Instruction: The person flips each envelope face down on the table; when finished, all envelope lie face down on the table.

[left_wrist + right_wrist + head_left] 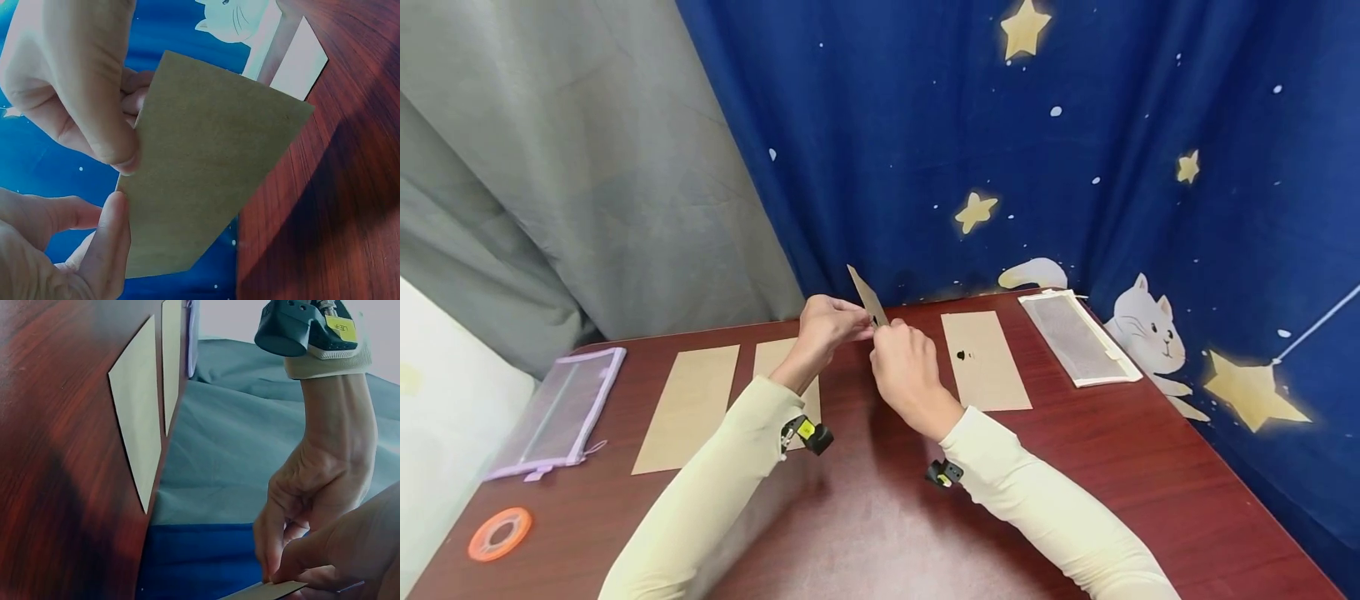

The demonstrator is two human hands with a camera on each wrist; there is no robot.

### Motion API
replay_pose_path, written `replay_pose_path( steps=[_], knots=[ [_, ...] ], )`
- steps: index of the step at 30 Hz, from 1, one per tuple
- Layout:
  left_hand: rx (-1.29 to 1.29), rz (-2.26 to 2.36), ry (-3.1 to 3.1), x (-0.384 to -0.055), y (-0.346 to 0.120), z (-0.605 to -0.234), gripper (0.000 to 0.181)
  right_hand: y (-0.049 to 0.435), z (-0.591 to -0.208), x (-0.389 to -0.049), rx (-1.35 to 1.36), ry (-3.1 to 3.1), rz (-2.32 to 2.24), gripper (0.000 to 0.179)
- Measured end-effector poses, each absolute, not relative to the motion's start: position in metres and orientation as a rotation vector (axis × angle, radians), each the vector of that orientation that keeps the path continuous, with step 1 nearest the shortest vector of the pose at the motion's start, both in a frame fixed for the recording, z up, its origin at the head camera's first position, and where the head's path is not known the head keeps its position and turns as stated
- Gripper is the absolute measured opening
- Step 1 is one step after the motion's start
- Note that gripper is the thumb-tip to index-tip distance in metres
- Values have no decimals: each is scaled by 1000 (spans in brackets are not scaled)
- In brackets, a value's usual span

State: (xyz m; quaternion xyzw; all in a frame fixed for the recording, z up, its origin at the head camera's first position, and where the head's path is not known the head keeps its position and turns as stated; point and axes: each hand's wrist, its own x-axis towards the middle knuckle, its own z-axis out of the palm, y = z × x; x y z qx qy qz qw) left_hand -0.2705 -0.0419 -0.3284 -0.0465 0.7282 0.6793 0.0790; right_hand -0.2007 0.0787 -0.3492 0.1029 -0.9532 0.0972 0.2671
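Observation:
A flat brown kraft-paper card (867, 292) is held upright above the back of the table. My left hand (829, 327) pinches its near edge between thumb and fingers. Right beside it, my right hand (908, 367) grips the same edge, fingers curled. The left wrist view shows the broad plain face of the card (206, 150), with both thumbs along one edge. Only a thin part of the card (269, 591) shows in the right wrist view. A small dark spot is visible on it near the left fingertips.
Two brown cards (688, 408) lie on the left of the table (850, 533), one partly behind the left arm. Another card (988, 367), bearing a black mark, lies right of the hands. Around them are a purple mesh pouch (561, 408), white mesh pouch (1071, 333) and orange ring (500, 534).

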Motion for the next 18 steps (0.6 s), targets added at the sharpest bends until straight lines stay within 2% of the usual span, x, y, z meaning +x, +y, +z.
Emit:
replay_pose_path(
  steps=[7,14,18],
  knots=[
    [-158,2089,2141,-266,-41,-339,30,89,-345,-205,229,-2595,414,16],
    [-370,2115,1760,-278,-53,-383,49,99,-337,-208,154,-2614,573,35],
    [-394,2113,1555,-281,-53,-401,55,100,-334,-209,162,-2598,634,32]
  ],
)
